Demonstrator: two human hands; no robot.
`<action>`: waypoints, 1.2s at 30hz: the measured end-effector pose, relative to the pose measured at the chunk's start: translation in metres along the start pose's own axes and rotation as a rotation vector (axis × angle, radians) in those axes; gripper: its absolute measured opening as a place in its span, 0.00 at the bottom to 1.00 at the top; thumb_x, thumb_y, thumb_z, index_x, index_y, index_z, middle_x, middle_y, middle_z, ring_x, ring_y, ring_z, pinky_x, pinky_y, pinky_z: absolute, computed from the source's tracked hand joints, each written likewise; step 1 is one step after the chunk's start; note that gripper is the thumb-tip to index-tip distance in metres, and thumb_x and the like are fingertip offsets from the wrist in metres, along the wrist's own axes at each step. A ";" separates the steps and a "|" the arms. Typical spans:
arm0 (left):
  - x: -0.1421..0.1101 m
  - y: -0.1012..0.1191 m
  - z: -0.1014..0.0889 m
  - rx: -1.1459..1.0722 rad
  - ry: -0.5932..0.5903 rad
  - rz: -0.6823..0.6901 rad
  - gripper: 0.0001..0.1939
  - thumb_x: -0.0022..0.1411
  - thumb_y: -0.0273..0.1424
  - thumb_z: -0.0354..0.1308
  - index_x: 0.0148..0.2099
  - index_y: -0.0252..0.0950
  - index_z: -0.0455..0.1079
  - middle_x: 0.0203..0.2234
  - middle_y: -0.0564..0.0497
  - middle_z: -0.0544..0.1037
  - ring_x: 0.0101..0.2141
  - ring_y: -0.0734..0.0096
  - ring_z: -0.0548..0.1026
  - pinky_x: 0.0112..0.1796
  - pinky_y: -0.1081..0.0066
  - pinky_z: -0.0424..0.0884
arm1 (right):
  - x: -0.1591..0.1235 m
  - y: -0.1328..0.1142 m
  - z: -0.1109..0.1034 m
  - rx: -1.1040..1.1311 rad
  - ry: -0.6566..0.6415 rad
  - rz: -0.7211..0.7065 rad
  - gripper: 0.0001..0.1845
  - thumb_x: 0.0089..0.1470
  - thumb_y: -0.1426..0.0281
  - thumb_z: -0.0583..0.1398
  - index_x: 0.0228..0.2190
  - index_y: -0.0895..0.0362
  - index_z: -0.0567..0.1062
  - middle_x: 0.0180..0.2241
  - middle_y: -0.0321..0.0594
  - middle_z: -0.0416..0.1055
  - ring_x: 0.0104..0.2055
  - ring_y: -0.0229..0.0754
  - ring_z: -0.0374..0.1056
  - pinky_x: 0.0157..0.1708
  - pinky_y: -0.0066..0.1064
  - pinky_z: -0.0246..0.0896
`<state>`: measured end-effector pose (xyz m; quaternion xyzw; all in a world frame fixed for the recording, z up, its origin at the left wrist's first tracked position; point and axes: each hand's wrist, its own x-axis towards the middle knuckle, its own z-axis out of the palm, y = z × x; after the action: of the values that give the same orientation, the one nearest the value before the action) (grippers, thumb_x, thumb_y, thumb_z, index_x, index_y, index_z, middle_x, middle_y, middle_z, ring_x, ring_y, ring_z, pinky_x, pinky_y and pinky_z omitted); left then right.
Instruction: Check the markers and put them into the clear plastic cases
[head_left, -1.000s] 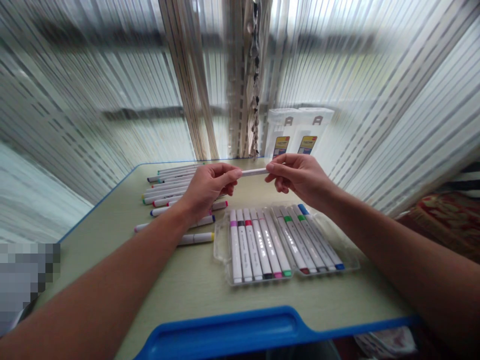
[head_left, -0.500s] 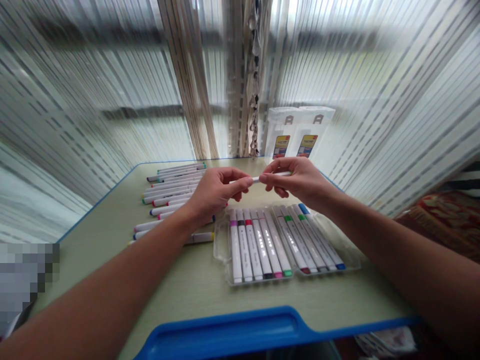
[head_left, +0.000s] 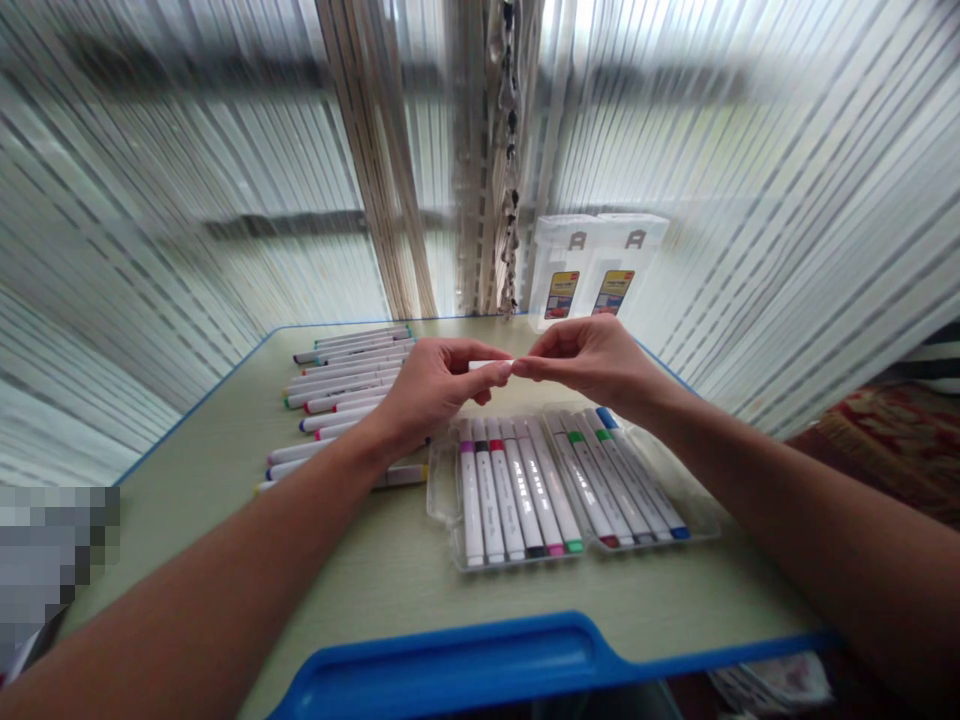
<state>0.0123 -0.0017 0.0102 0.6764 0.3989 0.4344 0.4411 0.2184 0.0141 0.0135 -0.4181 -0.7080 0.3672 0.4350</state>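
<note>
Above the desk, my left hand (head_left: 442, 385) is closed round a white marker (head_left: 487, 364), only a short stretch of which shows between thumb and fingers. My right hand (head_left: 581, 355) pinches at the marker's right end, its fingertips meeting those of the left. Just below both hands lies a clear plastic case (head_left: 442, 500), opened flat, with white markers (head_left: 517, 500) in a row in its left half and more markers (head_left: 619, 490) in its right half. Their ends carry coloured caps or bands. Loose markers (head_left: 345, 385) lie side by side on the left, partly hidden by my left forearm.
Two clear plastic boxes (head_left: 577, 250) with labels stand at the back right of the desk (head_left: 375, 560). A raised blue tray edge (head_left: 450, 655) runs along the front. String curtains (head_left: 247, 150) hang behind, and patterned fabric (head_left: 877, 450) is at right.
My right hand's fingertips have shifted slightly left to the marker's end. The length of marker that showed beyond and between the right fingers is no longer visible there.
</note>
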 end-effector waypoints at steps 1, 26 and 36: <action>0.000 0.000 0.000 -0.007 -0.003 -0.003 0.14 0.54 0.37 0.69 0.40 0.32 0.82 0.24 0.50 0.78 0.22 0.77 0.70 0.24 0.76 0.64 | 0.000 0.001 0.000 -0.002 0.002 0.002 0.22 0.37 0.55 0.75 0.22 0.60 0.79 0.20 0.38 0.72 0.21 0.33 0.61 0.18 0.27 0.49; 0.009 -0.009 -0.016 -0.266 0.143 -0.078 0.08 0.57 0.30 0.64 0.38 0.33 0.79 0.26 0.49 0.80 0.25 0.76 0.72 0.29 0.74 0.66 | 0.004 0.003 -0.002 0.286 -0.014 0.144 0.13 0.48 0.62 0.72 0.25 0.60 0.82 0.22 0.41 0.74 0.16 0.28 0.50 0.15 0.27 0.41; 0.013 -0.010 -0.017 -0.356 0.247 -0.127 0.07 0.61 0.27 0.55 0.37 0.34 0.75 0.25 0.50 0.78 0.23 0.74 0.72 0.26 0.74 0.65 | 0.004 0.003 -0.002 0.382 0.017 0.175 0.09 0.50 0.65 0.70 0.28 0.59 0.81 0.23 0.42 0.74 0.16 0.30 0.52 0.14 0.28 0.42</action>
<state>-0.0017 0.0177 0.0076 0.5030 0.4086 0.5489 0.5279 0.2200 0.0192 0.0124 -0.3910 -0.5826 0.5275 0.4789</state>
